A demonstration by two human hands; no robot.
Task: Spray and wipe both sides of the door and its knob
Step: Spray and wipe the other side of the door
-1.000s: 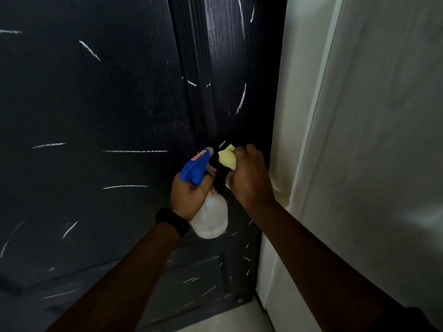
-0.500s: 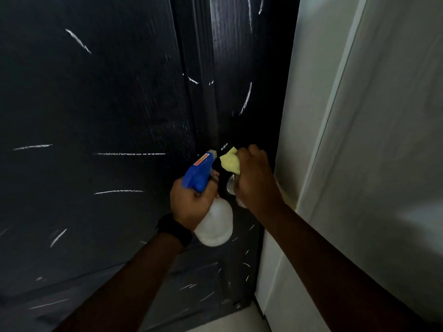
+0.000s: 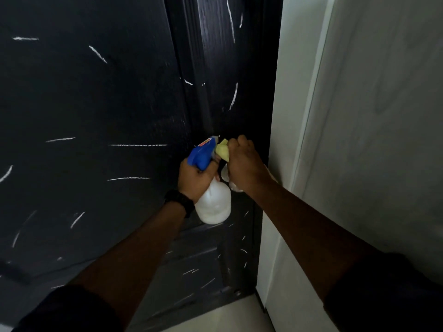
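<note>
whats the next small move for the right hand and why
Probably a small twist of the right hand to rub the yellow cloth round the knob: the hand grips the cloth right at the knob, and the left hand holds the spray bottle beside it.

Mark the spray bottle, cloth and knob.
spray bottle [image 3: 213, 204]: head view, white body.
cloth [image 3: 222, 151]: head view, exposed yellow corner.
knob [image 3: 224, 173]: head view, pale edge that shows beside the fist.
</note>
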